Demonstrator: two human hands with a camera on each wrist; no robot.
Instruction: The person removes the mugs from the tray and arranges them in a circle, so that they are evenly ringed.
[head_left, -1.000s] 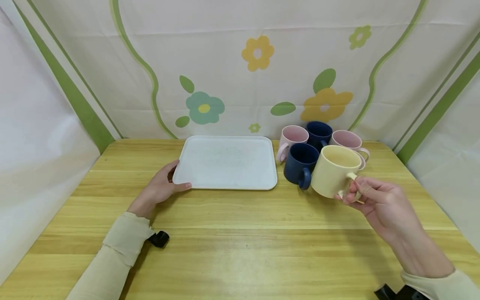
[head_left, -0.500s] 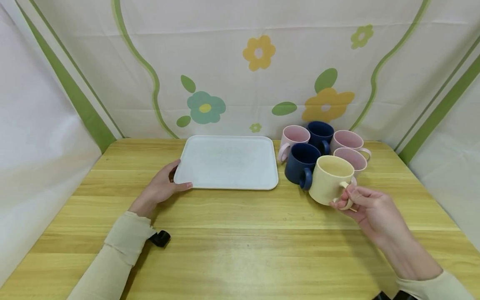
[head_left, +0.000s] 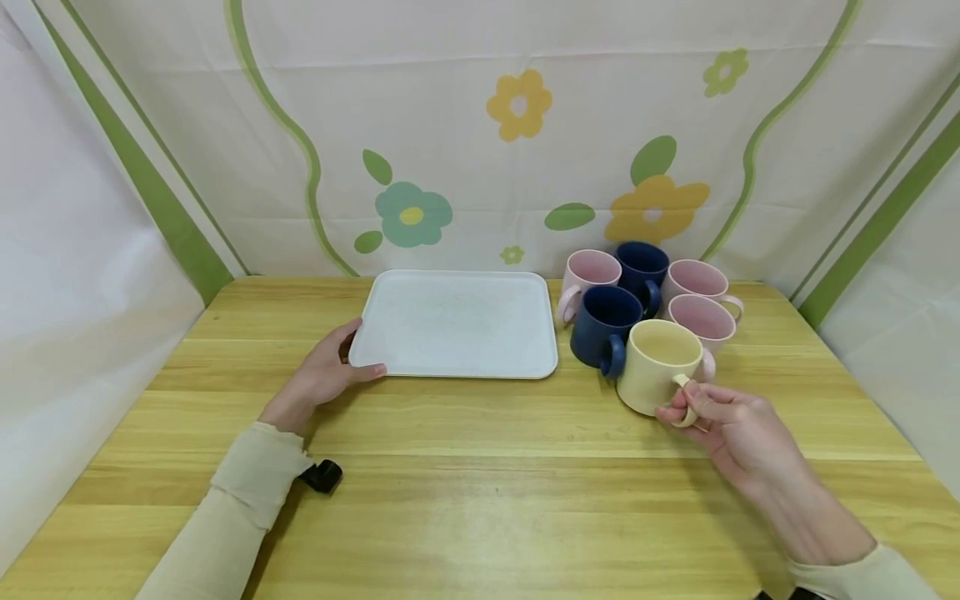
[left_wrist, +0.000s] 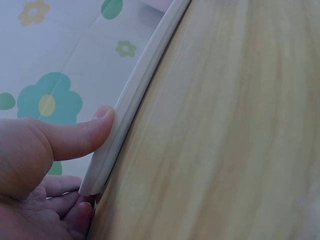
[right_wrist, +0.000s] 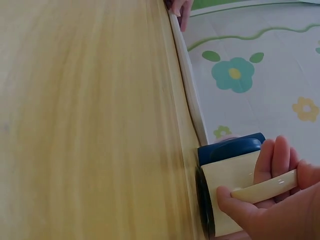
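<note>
With fingers and thumb, my right hand (head_left: 738, 429) pinches the handle of a pale yellow mug (head_left: 651, 383). The mug is upright at the front of a group of mugs and looks to be on the table; its handle (right_wrist: 265, 189) also shows between the fingers in the right wrist view. My left hand (head_left: 327, 371) holds the near left corner of a white rectangular tray (head_left: 465, 329). In the left wrist view the thumb (left_wrist: 82, 137) lies on the tray's rim (left_wrist: 131, 105), with the other fingers around the corner, partly hidden.
Behind and beside the yellow mug stand a dark blue mug (head_left: 600, 333), another blue mug (head_left: 642, 262) and pink mugs (head_left: 579, 281), one with its handle partly behind the yellow mug. A flowered cloth (head_left: 465, 125) rises behind the wooden table (head_left: 480, 500).
My right hand has brought the yellow mug down, nearer and slightly left, uncovering more of the pink mug behind it. The left hand and tray have stayed put.
</note>
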